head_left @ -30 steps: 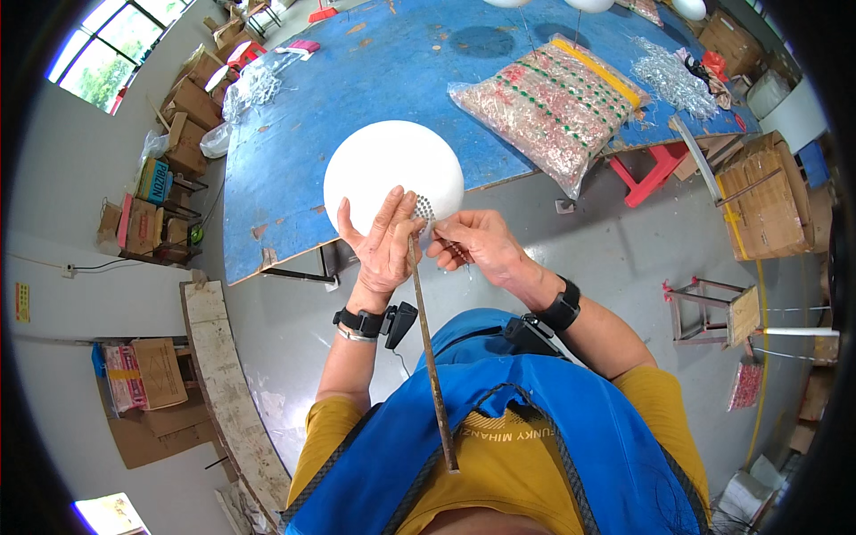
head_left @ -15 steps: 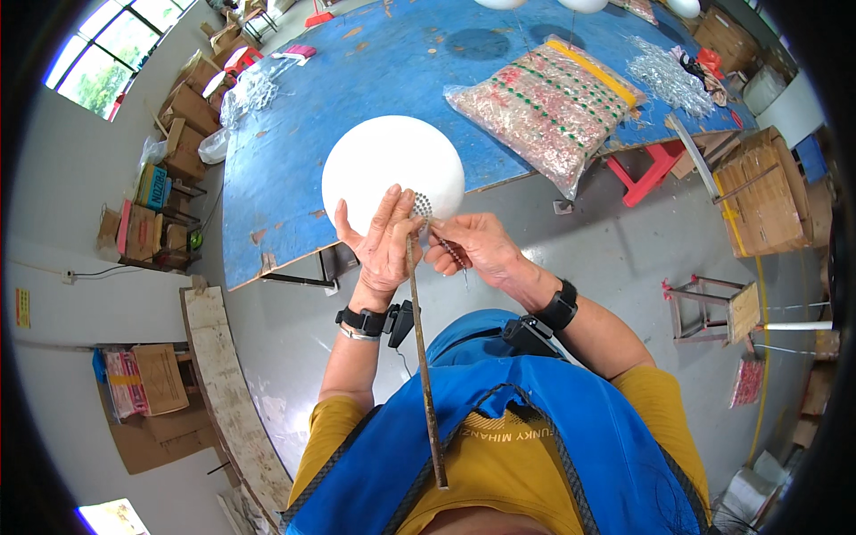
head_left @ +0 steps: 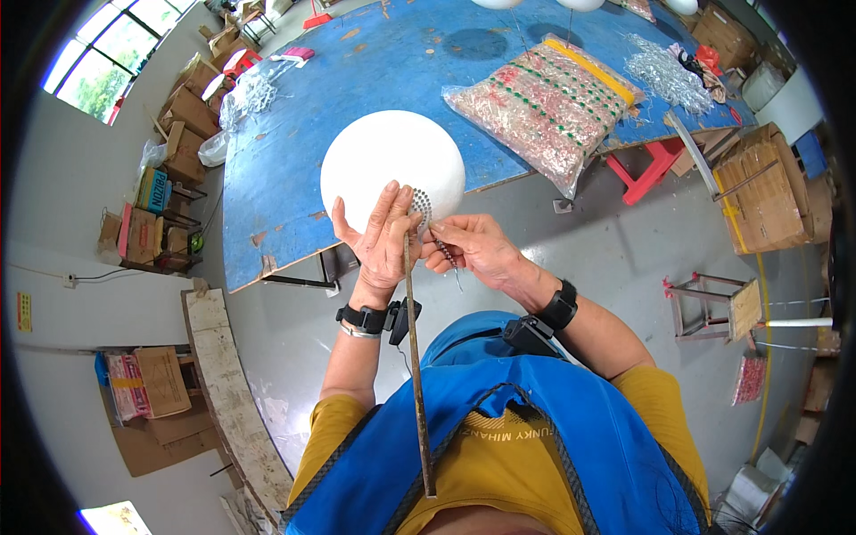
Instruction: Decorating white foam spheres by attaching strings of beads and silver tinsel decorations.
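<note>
A big smooth white ball [head_left: 388, 156] is in front of me at the near edge of the blue table. My left hand [head_left: 379, 236] lies against its near side, fingers stretched over the surface and holding it. A long thin brown stick [head_left: 415, 374] runs from beside those fingers down in front of my chest; its upper end is hidden. Rows of small grey beads [head_left: 423, 201] curve over the ball beside my left fingertips. Close by, my right hand [head_left: 477, 250] pinches a bead string [head_left: 443, 251], whose loose end dangles below the fingers.
The blue table [head_left: 294, 169] bears a clear bag [head_left: 544, 107] of red and green decorations and a silvery tangle [head_left: 669, 76]. More white balls [head_left: 580, 4] show at its far side. A stool [head_left: 713, 308] stands at right; cardboard boxes [head_left: 762, 205] are stacked beyond.
The stick's lower end has swung slightly left and down, and the ball has tilted a little. Both hands keep nearly the same places, the right still pinching the bead string.
</note>
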`<state>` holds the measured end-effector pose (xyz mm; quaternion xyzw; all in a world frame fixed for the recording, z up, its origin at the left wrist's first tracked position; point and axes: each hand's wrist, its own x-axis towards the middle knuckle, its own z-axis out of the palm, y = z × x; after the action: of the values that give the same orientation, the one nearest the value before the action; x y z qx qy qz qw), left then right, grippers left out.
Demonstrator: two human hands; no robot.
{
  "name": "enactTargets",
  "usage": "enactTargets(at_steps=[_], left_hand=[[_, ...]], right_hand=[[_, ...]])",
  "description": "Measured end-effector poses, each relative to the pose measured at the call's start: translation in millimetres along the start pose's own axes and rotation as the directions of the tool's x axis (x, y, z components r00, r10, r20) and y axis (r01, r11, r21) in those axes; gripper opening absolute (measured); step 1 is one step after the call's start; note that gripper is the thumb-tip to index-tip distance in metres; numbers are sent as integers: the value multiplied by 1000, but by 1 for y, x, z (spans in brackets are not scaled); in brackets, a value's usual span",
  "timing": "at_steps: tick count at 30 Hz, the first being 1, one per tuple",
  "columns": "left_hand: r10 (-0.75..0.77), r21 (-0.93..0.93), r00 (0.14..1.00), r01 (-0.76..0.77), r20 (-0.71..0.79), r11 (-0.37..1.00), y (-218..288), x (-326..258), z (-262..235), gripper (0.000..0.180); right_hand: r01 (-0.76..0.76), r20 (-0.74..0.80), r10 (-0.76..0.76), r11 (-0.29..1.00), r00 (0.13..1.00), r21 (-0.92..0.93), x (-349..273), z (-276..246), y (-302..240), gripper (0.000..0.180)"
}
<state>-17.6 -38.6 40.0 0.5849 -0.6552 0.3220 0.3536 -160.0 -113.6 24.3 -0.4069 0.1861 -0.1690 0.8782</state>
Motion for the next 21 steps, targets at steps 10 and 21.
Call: enactTargets(at_steps=[10, 21], left_hand=[[11, 13, 999, -10, -32, 1000, -1, 4, 2, 12], [-32, -45, 997, 29, -64, 999, -2, 0, 3, 9]], right_hand=[[-49, -26, 49, 999, 998, -13, 1, 0, -1, 31], [35, -35, -40, 992, 999, -121, 2, 2, 0, 39]])
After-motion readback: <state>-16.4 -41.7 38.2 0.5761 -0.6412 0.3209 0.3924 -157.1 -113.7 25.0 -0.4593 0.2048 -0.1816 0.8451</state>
